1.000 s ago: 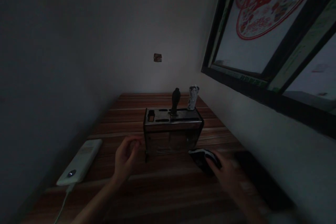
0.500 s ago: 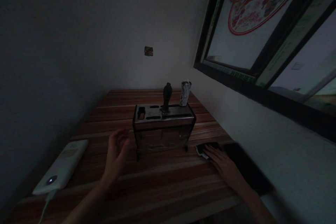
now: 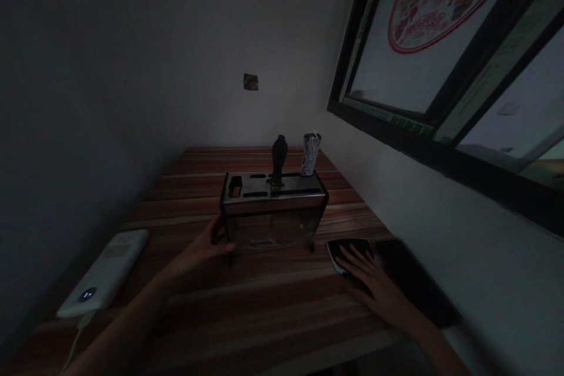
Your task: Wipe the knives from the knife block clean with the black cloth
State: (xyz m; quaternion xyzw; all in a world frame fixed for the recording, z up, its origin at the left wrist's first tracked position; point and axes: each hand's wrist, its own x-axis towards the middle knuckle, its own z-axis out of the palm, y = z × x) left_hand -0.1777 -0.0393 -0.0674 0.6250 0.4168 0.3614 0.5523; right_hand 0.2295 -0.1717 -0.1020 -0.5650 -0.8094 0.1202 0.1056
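Observation:
A metal knife block with slots on top stands in the middle of a wooden table. One dark handle sticks up from a slot. My left hand reaches to the block's lower left corner and touches it, fingers partly curled. My right hand lies flat, fingers spread, on a small dark object to the right of the block. The room is very dim.
A white power bank with a cable lies at the table's left edge. A crumpled white carton stands behind the block. A dark flat thing lies by the right wall. A window with a red paper decoration is above.
My left hand has moved forward and lower to the block's left corner. My right hand set the dark object down on the table and now rests flat on it.

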